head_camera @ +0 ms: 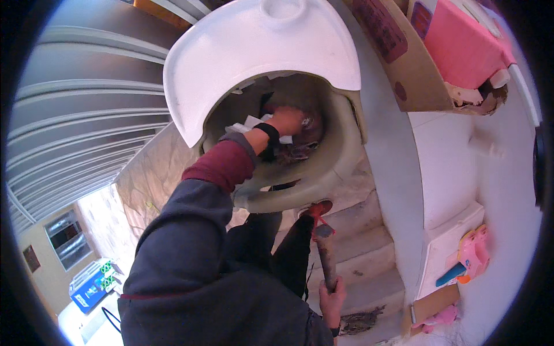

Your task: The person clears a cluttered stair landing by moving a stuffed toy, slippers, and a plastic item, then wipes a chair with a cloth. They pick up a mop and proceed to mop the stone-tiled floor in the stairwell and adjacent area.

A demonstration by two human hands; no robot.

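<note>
A high chair with a white plastic tray [259, 52] and a beige seat shell [342, 142] stands before me. My left hand [290, 121] reaches down inside the shell, among white papers [242, 126] and dark, crumpled stuff [298, 151]; its fingers are blurred and partly hidden, so whether it grips anything is unclear. A black band is around that wrist. Lower down on the right, my right hand [332, 298] is closed around the lower end of a brown, rod-like stick [326, 259]. Red cord [318, 218] runs at the stick's upper end, close to a hole in the shell's rim.
Stone steps [363, 268] lie below the chair. A torn cardboard box [420, 82] with pink items is at upper right; a pink toy [474, 251] sits on a white ledge lower down. Ribbed metal shutter or panelling [104, 99] runs along the left. A blue box [88, 292] stands at lower left.
</note>
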